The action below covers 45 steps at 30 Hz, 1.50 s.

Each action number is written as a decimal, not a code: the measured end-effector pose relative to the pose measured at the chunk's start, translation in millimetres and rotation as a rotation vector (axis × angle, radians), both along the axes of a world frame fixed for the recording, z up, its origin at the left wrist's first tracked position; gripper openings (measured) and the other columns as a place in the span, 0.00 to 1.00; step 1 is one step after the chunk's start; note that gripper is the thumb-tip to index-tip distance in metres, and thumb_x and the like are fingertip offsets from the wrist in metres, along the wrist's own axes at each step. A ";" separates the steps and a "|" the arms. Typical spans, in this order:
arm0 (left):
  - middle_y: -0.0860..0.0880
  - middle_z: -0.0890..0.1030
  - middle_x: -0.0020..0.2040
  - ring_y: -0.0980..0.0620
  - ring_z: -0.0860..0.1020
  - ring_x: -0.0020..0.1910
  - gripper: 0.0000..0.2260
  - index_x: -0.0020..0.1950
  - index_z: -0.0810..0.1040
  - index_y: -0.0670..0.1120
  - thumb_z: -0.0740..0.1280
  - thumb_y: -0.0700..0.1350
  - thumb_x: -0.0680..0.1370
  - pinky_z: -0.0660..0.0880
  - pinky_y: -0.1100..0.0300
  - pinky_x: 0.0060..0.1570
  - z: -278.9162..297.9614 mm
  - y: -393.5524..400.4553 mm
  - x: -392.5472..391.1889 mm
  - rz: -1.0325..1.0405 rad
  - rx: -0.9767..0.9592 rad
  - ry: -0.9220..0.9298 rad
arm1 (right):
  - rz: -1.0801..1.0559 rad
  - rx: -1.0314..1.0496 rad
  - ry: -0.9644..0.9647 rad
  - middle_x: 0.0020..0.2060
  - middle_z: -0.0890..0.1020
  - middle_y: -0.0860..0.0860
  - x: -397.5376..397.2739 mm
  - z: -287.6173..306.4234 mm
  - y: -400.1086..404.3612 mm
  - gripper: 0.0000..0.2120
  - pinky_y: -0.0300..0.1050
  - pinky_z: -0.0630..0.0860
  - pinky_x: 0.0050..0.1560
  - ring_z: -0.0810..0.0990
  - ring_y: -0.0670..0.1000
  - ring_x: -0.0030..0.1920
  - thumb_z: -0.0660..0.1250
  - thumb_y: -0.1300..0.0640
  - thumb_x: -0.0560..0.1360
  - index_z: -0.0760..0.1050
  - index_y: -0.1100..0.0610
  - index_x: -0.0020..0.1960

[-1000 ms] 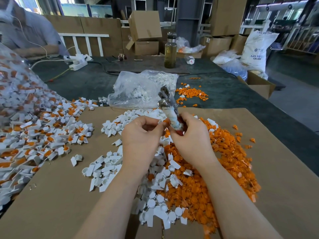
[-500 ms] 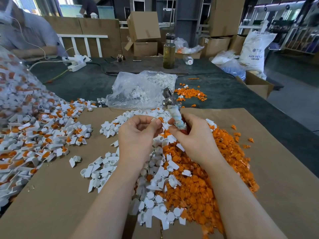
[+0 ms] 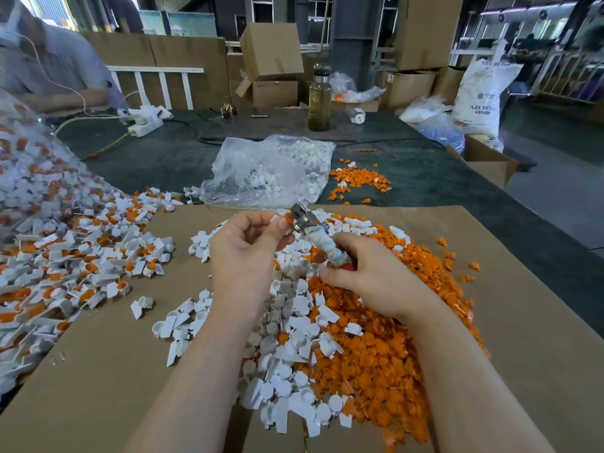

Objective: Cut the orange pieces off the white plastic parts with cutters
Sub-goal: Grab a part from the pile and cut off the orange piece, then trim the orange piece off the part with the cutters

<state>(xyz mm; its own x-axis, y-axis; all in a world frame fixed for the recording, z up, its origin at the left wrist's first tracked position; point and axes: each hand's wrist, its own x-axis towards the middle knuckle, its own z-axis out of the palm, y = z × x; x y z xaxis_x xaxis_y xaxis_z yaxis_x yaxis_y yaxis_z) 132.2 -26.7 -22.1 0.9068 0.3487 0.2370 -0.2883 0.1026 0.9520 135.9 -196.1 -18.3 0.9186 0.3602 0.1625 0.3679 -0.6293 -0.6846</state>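
Observation:
My left hand (image 3: 249, 253) pinches a small white plastic part with an orange piece (image 3: 283, 220) between thumb and fingers. Its orange end sits against the metal jaws of the cutters (image 3: 307, 223). My right hand (image 3: 369, 279) grips the cutters by their cloth-wrapped handles. Below the hands lie a heap of cut white parts (image 3: 287, 361) and a heap of orange pieces (image 3: 385, 348) on brown cardboard (image 3: 108, 371). A big pile of uncut white-and-orange parts (image 3: 72, 256) spreads at the left.
A clear plastic bag (image 3: 268, 171) with white parts lies behind the cardboard, with scattered orange pieces (image 3: 356, 179) beside it. Farther back stand a bottle (image 3: 319, 99), a power strip (image 3: 143, 120) and cardboard boxes. A person sits at the far left.
Both hands have moved apart a little and risen; the cutters now tilt left, and the left hand holds the part up against the jaws.

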 end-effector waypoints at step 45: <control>0.41 0.82 0.56 0.47 0.83 0.55 0.14 0.69 0.73 0.43 0.59 0.39 0.83 0.82 0.54 0.48 -16.7 107.7 21.6 0.291 -1.356 -0.001 | -0.512 -0.315 -0.065 0.33 0.75 0.48 17.7 -20.5 -18.5 0.11 0.41 0.62 0.27 0.73 0.47 0.33 0.64 0.53 0.75 0.67 0.50 0.36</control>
<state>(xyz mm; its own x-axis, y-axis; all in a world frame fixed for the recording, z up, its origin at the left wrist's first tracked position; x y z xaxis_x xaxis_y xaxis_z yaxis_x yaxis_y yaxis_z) 153.8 80.9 -38.7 0.7626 0.4790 -0.4347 -0.4590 0.8743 0.1582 153.6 -214.6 -38.8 0.9798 -0.0849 0.1812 -0.0002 -0.9061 -0.4232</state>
